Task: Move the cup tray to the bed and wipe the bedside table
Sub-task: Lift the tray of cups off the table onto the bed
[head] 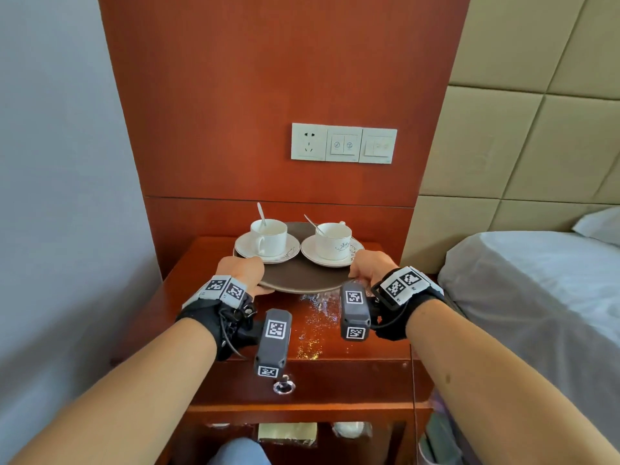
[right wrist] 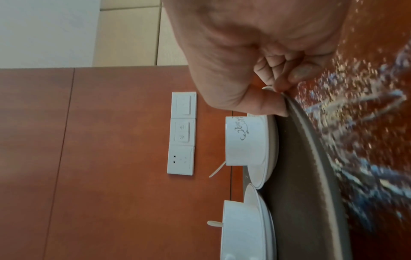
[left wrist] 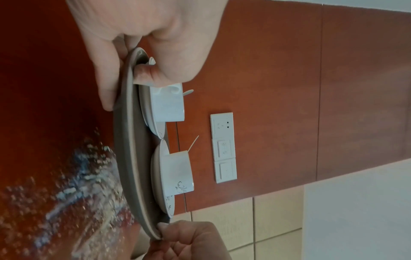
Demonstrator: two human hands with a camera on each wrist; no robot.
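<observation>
A round grey-brown tray (head: 298, 280) (left wrist: 125, 158) (right wrist: 311, 176) carries two white cups on saucers, the left cup (head: 268, 237) and the right cup (head: 333, 240), each with a spoon in it. It hovers just above the red-brown bedside table (head: 198, 280). My left hand (head: 242, 268) (left wrist: 133, 52) grips the tray's left rim, thumb on top and fingers underneath. On the right rim my right hand (head: 369, 265) (right wrist: 266, 79) pinches the edge. White powdery spill (head: 313, 327) (left wrist: 84, 184) (right wrist: 367, 123) lies on the tabletop under and in front of the tray.
The bed (head: 536, 297) with a grey-white sheet and a pillow (head: 600, 224) stands to the right of the table. A socket and switch panel (head: 344, 143) is on the wooden wall behind. A drawer with a key (head: 284, 385) faces me; a grey wall is at left.
</observation>
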